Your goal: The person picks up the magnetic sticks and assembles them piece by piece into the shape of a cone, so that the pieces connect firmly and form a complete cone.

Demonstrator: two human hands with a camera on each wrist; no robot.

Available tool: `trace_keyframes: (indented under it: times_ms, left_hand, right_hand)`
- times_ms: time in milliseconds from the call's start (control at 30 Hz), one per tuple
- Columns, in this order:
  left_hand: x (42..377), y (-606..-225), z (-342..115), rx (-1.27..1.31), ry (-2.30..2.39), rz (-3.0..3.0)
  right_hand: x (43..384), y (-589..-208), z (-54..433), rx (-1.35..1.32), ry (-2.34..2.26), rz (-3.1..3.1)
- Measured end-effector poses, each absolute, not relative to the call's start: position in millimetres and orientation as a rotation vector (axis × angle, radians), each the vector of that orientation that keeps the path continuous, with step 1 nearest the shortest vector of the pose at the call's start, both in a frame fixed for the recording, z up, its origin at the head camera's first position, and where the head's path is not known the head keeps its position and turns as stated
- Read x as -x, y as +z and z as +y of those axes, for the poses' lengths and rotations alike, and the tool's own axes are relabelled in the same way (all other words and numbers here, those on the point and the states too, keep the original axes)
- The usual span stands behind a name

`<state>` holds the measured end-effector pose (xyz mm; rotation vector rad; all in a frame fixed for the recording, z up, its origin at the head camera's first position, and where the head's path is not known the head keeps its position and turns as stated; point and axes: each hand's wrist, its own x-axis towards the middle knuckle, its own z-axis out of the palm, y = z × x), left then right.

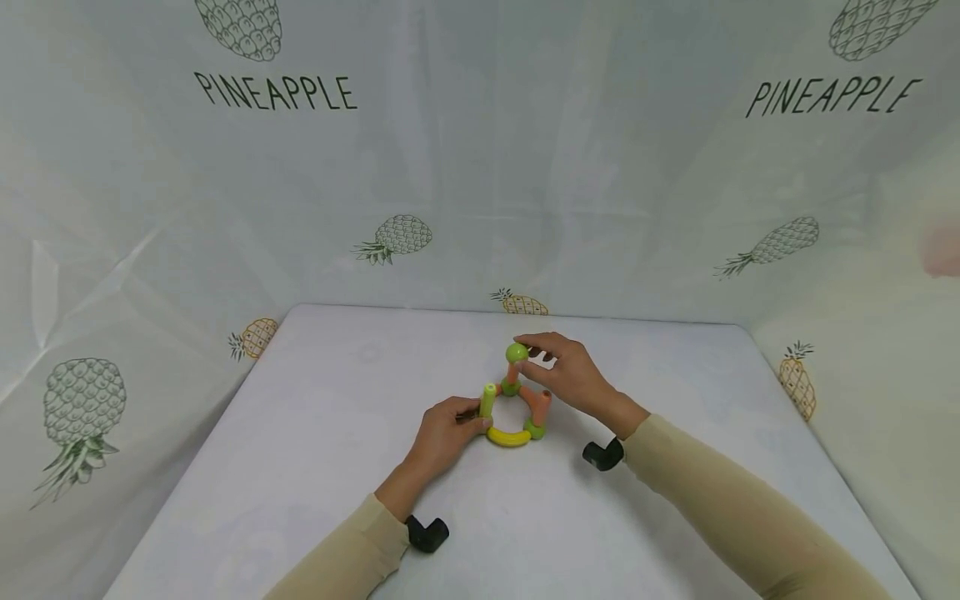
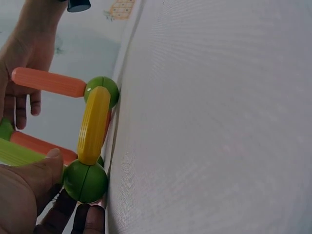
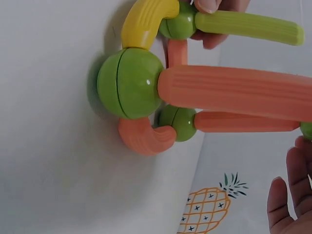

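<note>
A toy frame of green balls and ribbed rods stands on the table, its base a ring that includes a curved yellow rod and a curved orange rod. My left hand pinches the left base ball, below an upright yellow-green rod. At the back, my right hand holds a green ball between thumb and finger, on top of an upright orange rod. Another upright orange rod rises from the front right base ball, with no ball on its top.
The white table spreads around the toy. Behind it hangs a pale curtain printed with pineapples. A black device sits at the right wrist, and a similar black device at the left.
</note>
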<state>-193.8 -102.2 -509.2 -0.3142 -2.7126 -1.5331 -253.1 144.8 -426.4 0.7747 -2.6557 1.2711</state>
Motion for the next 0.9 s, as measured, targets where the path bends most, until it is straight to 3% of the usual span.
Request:
trace_keyframes:
  times_ms: [367,900]
  left_hand:
    - [194.8,-505.7,-95.7,0.31,-1.44,-2.72]
    - [200.5,-504.4,-87.6,0.284,-1.401,-2.742]
  right_hand:
    - [245.9,-427.8,142.8,-0.704,1.251,-2.707]
    - [242.6,-432.5,145.0,-0.813,1.304,-2.656]
